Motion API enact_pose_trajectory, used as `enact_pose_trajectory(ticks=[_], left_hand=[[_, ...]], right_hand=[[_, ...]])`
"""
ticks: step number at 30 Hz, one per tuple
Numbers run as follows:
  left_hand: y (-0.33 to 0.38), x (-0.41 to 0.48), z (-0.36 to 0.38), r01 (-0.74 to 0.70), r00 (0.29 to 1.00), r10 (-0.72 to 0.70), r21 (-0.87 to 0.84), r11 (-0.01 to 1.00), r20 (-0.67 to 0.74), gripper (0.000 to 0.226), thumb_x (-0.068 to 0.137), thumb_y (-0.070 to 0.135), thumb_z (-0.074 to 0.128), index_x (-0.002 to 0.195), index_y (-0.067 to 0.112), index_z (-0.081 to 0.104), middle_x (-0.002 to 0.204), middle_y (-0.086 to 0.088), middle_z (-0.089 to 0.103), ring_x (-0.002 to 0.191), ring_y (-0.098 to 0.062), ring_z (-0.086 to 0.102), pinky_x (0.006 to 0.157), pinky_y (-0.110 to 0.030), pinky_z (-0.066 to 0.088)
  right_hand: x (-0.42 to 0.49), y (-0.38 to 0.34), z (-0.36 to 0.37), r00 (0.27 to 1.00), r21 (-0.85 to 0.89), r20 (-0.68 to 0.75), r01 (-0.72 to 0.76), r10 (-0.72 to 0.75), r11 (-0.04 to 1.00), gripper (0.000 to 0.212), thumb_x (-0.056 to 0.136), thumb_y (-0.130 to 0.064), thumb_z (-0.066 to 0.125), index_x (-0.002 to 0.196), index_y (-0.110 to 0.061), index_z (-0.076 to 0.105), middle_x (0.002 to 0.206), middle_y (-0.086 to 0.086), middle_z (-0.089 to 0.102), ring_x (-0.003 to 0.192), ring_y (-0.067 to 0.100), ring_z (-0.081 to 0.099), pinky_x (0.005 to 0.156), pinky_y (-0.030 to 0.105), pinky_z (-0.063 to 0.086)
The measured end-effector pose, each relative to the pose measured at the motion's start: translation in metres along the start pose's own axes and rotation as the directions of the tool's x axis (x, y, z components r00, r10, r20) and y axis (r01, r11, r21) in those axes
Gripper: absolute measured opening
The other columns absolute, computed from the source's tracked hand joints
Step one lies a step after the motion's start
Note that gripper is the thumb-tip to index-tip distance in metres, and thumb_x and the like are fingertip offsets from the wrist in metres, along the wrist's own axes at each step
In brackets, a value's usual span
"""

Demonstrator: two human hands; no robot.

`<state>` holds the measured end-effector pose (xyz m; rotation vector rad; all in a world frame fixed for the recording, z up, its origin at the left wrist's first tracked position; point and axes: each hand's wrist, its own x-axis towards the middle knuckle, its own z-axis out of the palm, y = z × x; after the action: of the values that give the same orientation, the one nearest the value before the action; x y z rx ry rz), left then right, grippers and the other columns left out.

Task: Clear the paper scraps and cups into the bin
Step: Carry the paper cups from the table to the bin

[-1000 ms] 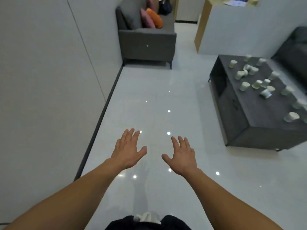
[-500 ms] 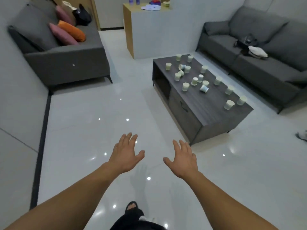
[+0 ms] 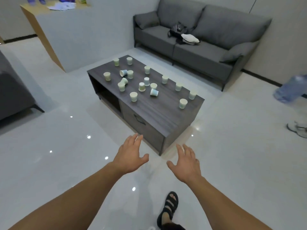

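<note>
1. Both hands are held out over the pale floor (image 3: 232, 163), just short of the near corner of the low, dark worktop (image 3: 159, 113).
2. The left hand (image 3: 131, 156) has its grip spread, with straight fingers and the thumb out, and it carries nothing. The right hand (image 3: 186, 165) is the same, splayed and empty.
3. The cups (image 3: 142, 86) are scattered across the worktop, well apart from both hands. Most of them are standing. A bluish cup (image 3: 154, 92) lies on its side near the middle, and two more lie tipped towards the far left.
4. They look to me like small paper cups: light, thin-walled, easy to crush and easy to knock over. I would take each one lightly round its side wall with thumb and fingers, or nest several into a stack and carry them that way. I cannot tell whether any of them holds liquid.
5. The closest to pick up look like the front cup (image 3: 133, 96) by the near edge and the end cup (image 3: 183, 103) at the right end.
6. I can see no bin from here, and no paper scraps that I can make out.
7. The cups carry faint green or blue print, but it is too small to read. No brand or other writing is legible anywhere.
8. Behind the worktop is a grey sofa (image 3: 207, 52) with a dark bag (image 3: 178, 29) on it. Another person's shoe (image 3: 297, 129) shows, blurred, at the right edge.
</note>
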<state>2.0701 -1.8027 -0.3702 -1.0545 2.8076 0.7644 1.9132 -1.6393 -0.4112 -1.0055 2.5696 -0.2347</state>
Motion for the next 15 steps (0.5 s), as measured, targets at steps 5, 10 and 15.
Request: enact_pose_trajectory(ticks=[5, 10, 15], left_hand=[[0.046, 0.109, 0.006, -0.019, 0.998, 0.020, -0.008, 1.000, 0.061, 0.086, 0.086, 0.051, 0.057, 0.153, 0.022, 0.011, 0.161, 0.000, 0.009, 0.147, -0.020, 0.007, 0.118, -0.039, 0.020], [0.089, 0.202, 0.000, -0.036, 0.997, 0.037, -0.020, 0.999, 0.063, 0.091, 0.083, 0.050, 0.062, 0.153, 0.021, 0.011, 0.160, 0.001, 0.009, 0.147, -0.017, 0.008, 0.119, -0.036, 0.018], [0.092, 0.286, -0.007, -0.013, 0.996, 0.015, -0.027, 1.000, 0.091, 0.092, 0.081, 0.045, 0.064, 0.153, 0.022, 0.012, 0.160, 0.001, 0.011, 0.146, -0.018, 0.011, 0.118, -0.037, 0.021]], right_hand=[[0.093, 0.046, -0.040, 0.999, -0.027, 0.035, -0.021, 0.022, 0.999, 0.082, 0.089, -0.060, 0.045, 0.154, -0.027, 0.006, 0.162, 0.000, 0.005, 0.148, 0.023, 0.002, 0.113, 0.047, 0.025], [0.193, 0.081, -0.097, 0.999, -0.016, -0.006, -0.053, 0.053, 0.998, 0.082, 0.088, -0.060, 0.047, 0.153, -0.027, 0.010, 0.161, 0.001, 0.008, 0.148, 0.023, 0.005, 0.111, 0.046, 0.028], [0.276, 0.089, -0.113, 0.999, 0.013, 0.015, -0.050, 0.049, 0.999, 0.082, 0.088, -0.058, 0.048, 0.153, -0.027, 0.009, 0.161, 0.001, 0.008, 0.147, 0.023, 0.005, 0.110, 0.046, 0.033]])
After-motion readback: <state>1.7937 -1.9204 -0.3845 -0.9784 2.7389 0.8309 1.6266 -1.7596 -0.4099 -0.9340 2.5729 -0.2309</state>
